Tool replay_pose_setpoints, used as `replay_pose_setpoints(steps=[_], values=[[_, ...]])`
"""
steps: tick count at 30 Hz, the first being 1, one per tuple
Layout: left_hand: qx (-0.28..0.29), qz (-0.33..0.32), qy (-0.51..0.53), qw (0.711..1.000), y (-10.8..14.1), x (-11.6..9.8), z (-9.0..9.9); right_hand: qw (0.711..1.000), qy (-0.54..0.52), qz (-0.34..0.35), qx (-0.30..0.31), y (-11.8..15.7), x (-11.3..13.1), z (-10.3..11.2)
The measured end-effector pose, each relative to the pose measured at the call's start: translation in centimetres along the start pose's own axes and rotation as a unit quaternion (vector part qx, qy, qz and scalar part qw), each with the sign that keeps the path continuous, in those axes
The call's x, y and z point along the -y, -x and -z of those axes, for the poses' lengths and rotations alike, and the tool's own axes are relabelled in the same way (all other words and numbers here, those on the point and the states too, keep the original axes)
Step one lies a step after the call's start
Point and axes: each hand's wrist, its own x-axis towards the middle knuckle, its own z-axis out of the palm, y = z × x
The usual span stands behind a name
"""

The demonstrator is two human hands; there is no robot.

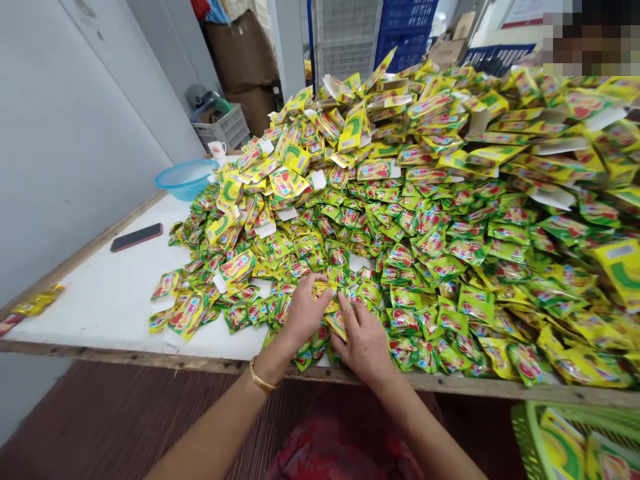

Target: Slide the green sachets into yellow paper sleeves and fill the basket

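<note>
At the table's front edge, my left hand [306, 312] has its thumb and fingers closed on a small shiny yellow sachet [325, 292]. Close beside it, my right hand [365, 341] curls its fingers around a yellow packet [338, 325], partly hidden by the hand. Green sachets with a red fruit picture [407, 319] lie under and around both hands. Behind them rises a heap of yellow cardboard boxes [355, 127], several with white flaps standing open. A few boxes [189, 313] lie left of my left hand.
A phone [137, 237] and a blue basin [186, 179] are on the white table [100, 287] at left. Yellow wrappers [39, 301] lie in the left corner. A green basket [523, 437] holding boxes stands low at right. Another person [593, 40] is at the far right.
</note>
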Motion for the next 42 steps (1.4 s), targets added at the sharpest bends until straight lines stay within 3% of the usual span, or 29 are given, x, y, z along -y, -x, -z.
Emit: replay_pose_setpoints(steps=[7,14,19,21,24,28,32,36,42], values=[[-0.032,-0.032,0.029,0.999,-0.2,0.3,0.2,1.000,-0.014,-0.006,0.003,0.0,0.0,0.0],[-0.010,-0.128,-0.006,0.992,1.0,0.7,-0.1,1.000,-0.004,-0.017,-0.023,0.0,0.0,0.1],[0.016,-0.078,0.004,0.997,1.3,0.8,0.7,0.999,0.002,0.000,-0.035,0.1,-0.1,0.3],[0.048,-0.041,0.003,0.998,0.9,0.7,1.6,0.999,0.008,0.007,-0.039,0.1,-0.1,0.4],[0.144,-0.026,-0.022,0.989,-0.1,0.3,3.2,0.999,0.013,0.016,-0.042,0.2,-0.1,0.4],[0.256,-0.068,-0.101,0.959,-1.4,-0.6,4.6,0.998,0.025,0.053,-0.031,0.0,0.0,0.4],[0.317,-0.130,-0.199,0.918,-2.2,-2.1,4.3,0.997,0.031,0.071,-0.029,-0.1,0.1,0.5],[0.309,-0.132,-0.232,0.913,-2.4,-2.7,3.6,0.997,0.027,0.067,-0.035,-0.1,0.0,0.6],[0.240,-0.086,-0.308,0.916,-1.8,-2.2,2.7,0.998,0.014,0.060,-0.029,0.0,0.1,0.4]])
